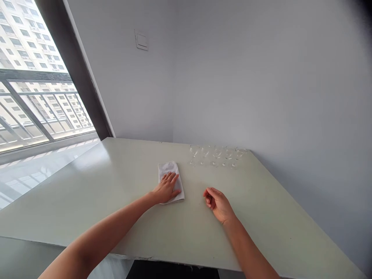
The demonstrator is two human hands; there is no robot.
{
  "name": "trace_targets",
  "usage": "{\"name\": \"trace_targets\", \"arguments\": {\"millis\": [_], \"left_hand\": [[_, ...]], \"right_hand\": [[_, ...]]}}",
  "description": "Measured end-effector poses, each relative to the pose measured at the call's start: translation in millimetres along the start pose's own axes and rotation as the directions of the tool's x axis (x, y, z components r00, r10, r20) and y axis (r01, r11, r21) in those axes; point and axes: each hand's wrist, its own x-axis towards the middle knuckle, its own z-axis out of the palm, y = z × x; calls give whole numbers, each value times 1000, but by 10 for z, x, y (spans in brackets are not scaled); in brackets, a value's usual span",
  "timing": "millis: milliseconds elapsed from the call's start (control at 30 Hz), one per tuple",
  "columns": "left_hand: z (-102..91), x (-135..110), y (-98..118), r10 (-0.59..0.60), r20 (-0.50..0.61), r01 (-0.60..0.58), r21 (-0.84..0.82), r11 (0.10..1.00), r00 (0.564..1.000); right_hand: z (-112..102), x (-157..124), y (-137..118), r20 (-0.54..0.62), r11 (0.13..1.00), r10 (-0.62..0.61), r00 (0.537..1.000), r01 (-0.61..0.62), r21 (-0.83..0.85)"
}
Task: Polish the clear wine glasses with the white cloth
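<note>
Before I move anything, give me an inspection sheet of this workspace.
Surface: table, pale and glossy; its front edge looks rough.
Cloth: white, folded, lying flat on the table.
Glasses: five, stemmed, upright in a row toward the far right corner.
Clutter: nothing seen.
Left hand: palm down on the cloth, fingers slightly spread.
Right hand: loosely curled, nothing seen in it; whether it touches the table, I cannot tell.
Cables: nothing seen.
Surroundings: plain walls, a switch, a dark frame at left with a railing and buildings beyond.
</note>
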Motion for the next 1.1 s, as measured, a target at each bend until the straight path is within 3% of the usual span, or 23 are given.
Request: {"name": "trace_targets", "arguments": {"millis": [133, 300, 400, 500, 633, 800, 933, 1100], "left_hand": [[-21, 466, -289, 20, 100, -25, 43, 999, 995], [-84, 929, -709, -98, 131, 83, 120, 989, 987], [-155, 1036, -1045, -194, 101, 179, 143, 973, 976], [-270, 976, -1438, -305, 67, 291, 167, 942, 950], [-490, 641, -1977, -463, 5, 452, 201, 869, 887], [-782, -60, -2496, -632, -60, 627, 231, 744, 772], [-948, -671, -2710, -724, -82, 718, 246, 651, 685], [-1077, -1350, -2791, -801, -92, 791, 258, 554, 591]], "right_hand": [[62, -18, 40, 34, 997, 39, 999, -37, -62], [67, -8, 48, -21, 965, -3, 1000, -2, -264], [31, -6, 60, -45, 939, -14, 999, -2, -344], [-12, 2, 98, -42, 924, -15, 999, -3, -383], [-54, 28, 157, -41, 917, -4, 999, -12, -399], [-77, 49, 182, -38, 915, 6, 999, -21, -403], [-78, 44, 189, -33, 917, -7, 999, -7, -400], [-86, 17, 157, -44, 924, -43, 998, 23, -381]]}}
